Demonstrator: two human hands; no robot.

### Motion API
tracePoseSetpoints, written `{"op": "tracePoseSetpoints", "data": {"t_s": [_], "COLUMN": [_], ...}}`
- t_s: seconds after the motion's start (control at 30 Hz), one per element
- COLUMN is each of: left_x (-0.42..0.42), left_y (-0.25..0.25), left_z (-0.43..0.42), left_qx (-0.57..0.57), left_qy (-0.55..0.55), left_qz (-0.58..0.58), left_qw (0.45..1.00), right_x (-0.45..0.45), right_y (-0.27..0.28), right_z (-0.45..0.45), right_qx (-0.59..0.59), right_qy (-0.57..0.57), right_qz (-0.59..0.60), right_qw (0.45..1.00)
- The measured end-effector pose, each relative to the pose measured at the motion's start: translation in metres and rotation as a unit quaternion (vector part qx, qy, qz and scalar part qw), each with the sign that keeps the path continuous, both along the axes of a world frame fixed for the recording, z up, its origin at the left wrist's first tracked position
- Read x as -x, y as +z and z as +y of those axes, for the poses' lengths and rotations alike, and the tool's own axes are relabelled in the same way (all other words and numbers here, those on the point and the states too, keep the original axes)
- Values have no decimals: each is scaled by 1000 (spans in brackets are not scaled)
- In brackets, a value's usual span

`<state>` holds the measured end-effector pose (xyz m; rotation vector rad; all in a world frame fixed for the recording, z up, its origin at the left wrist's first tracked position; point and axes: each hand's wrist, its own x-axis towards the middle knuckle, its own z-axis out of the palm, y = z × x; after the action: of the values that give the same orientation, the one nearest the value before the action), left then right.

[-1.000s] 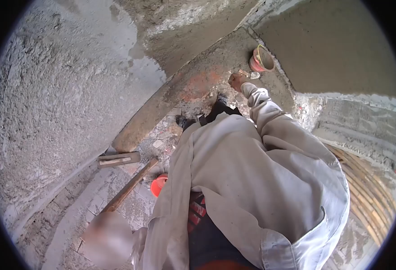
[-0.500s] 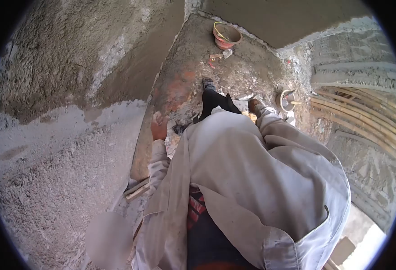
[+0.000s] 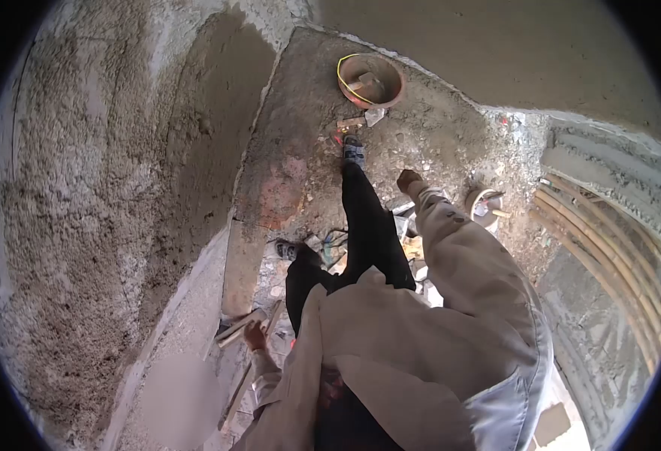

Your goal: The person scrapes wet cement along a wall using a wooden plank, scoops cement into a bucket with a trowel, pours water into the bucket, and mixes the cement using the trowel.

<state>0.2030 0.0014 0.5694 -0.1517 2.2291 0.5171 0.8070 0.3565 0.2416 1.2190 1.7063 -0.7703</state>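
My left hand hangs low on the left, its fingers loosely apart, with nothing seen in them. Beside it lies a short wooden piece; I cannot tell whether they touch. My right hand is held out above the rubble, right of my forward leg. Its fingers are too dark and small to make out, and no object shows in it. Ahead of my front foot stands a reddish-brown tub with a yellow handle and a block-like piece inside.
A pale bucket with a tool in it stands at the right, near long bamboo poles. Rubble covers the floor. A rough, partly plastered wall rises on the left; a smoother wall closes the far side.
I have stepped forward, and the tub appears nearer. My left hand has swung back toward my body, beside the wooden piece. My right arm has swung forward, away from the bucket.
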Motion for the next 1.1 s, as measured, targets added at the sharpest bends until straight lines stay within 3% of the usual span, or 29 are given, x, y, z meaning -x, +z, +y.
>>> {"op": "tracePoseSetpoints", "data": {"t_s": [0.03,0.07,0.1,0.13,0.17,0.23,0.3,0.4,0.47,0.53,0.57,0.63,0.73,0.9,0.97,1.03,1.1], "left_x": [-32,-59,-73,-88,-99,-132,-158,-176,-187,-198,-201,-206,-203,-174,-161,-150,-147], "left_y": [14,24,19,22,21,35,41,29,22,13,6,2,-14,-67,-88,-118,-144], "left_z": [-1,-7,-30,-31,-39,29,96,169,224,255,267,291,309,315,347,378,416], "left_qx": [65,97,84,95,106,163,179,142,90,27,-12,-55,-69,-67,-70,-91,-180], "left_qy": [22,-18,-75,-123,-171,-87,-50,-52,-85,-122,-143,-167,-187,-183,-250,-284,-271], "left_qz": [-39,-65,-62,-49,-33,-47,-42,-33,-31,-42,-47,-63,-86,-97,-81,-65,-96], "left_qw": [997,993,992,987,979,982,982,988,992,991,989,982,976,976,962,952,941], "right_x": [-8,28,41,36,59,80,116,135,143,145,150,143,140,174,183,188,196], "right_y": [-10,47,47,-72,-16,-93,-87,-208,-202,-169,-149,-91,13,68,58,7,-36], "right_z": [41,120,162,180,235,290,344,378,362,343,336,317,320,336,340,333,331], "right_qx": [-132,-74,-130,-195,-191,-321,-302,-115,-207,-265,-274,-294,-333,-262,-263,-299,-326], "right_qy": [-77,-394,-374,-263,-393,-352,-384,-354,-319,-421,-531,-581,-444,-360,-319,-246,-150], "right_qz": [64,61,115,133,163,258,147,194,206,286,362,423,421,347,310,302,331], "right_qw": [986,914,911,936,884,841,860,908,902,819,715,630,717,826,856,871,873]}}
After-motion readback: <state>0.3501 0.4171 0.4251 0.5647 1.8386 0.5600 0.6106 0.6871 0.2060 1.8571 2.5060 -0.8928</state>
